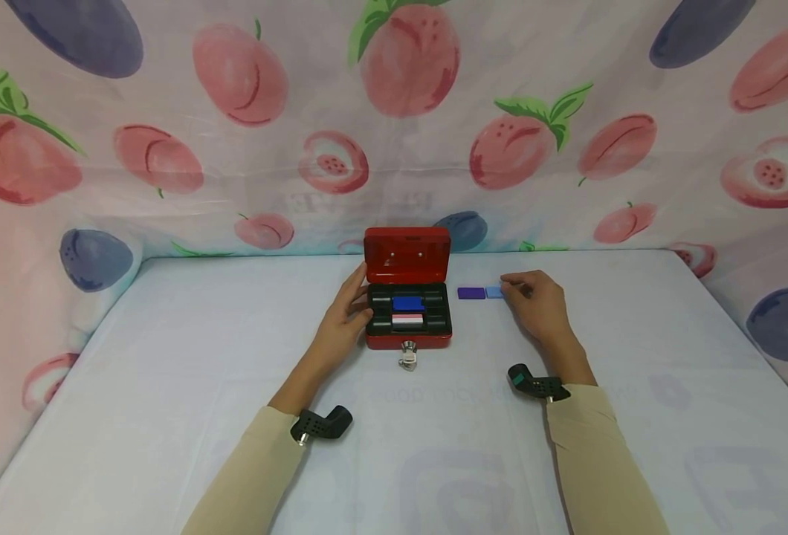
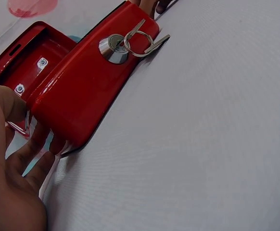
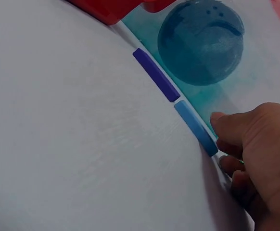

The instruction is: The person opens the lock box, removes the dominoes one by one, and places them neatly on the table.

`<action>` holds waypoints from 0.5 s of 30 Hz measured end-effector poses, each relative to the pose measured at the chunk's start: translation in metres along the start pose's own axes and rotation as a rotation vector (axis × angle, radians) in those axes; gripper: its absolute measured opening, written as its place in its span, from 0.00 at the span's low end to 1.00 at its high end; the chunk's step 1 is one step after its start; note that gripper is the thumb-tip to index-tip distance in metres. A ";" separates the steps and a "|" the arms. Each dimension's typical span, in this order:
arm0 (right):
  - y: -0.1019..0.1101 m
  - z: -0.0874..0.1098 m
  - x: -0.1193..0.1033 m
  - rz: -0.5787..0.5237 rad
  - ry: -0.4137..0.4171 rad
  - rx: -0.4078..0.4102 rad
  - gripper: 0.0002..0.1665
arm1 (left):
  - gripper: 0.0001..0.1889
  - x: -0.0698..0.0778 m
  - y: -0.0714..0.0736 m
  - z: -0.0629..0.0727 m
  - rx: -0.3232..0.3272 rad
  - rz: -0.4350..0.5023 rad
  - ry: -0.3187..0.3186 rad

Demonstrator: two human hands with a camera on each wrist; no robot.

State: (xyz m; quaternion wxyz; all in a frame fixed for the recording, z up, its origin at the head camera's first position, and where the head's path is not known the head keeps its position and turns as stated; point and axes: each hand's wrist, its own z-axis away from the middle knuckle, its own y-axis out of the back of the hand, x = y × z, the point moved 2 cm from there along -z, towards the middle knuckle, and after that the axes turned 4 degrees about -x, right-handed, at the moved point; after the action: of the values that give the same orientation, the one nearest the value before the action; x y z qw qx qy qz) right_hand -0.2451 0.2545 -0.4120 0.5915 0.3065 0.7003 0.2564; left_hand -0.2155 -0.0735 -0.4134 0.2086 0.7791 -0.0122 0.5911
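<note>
No text can be read with certainty. On the fruit-patterned wall cloth (image 1: 401,148), beyond the left grip (image 1: 343,319) and the right grip (image 1: 540,303), faint letters (image 1: 307,202) show, too pale to make out. The counter (image 1: 380,446) cover bears an equally illegible faint line of lettering (image 1: 434,394), on the near side of both grips. Large washed-out letter-like shapes (image 1: 457,490) lie nearer still, between the grips and right of the right one.
</note>
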 end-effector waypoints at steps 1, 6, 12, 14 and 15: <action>0.001 0.000 -0.001 -0.001 -0.007 0.006 0.16 | 0.38 -0.001 0.000 0.000 0.001 -0.002 0.002; 0.008 0.000 -0.009 -0.030 0.000 0.050 0.16 | 0.38 0.001 0.000 0.001 0.008 -0.014 0.016; 0.014 -0.002 -0.027 -0.103 0.103 0.073 0.16 | 0.38 0.002 0.000 0.002 0.011 -0.015 0.006; 0.014 -0.002 -0.032 -0.120 0.124 0.067 0.16 | 0.38 0.001 -0.001 0.002 0.013 -0.012 -0.001; 0.014 -0.002 -0.035 -0.128 0.129 0.065 0.17 | 0.38 0.001 -0.001 0.002 0.011 -0.010 -0.008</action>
State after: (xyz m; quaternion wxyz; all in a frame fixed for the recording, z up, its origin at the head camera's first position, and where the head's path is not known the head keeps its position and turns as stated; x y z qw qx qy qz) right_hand -0.2419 0.2388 -0.3781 0.5502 0.2630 0.7629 0.2146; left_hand -0.2135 -0.0733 -0.4132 0.2072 0.7827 -0.0056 0.5869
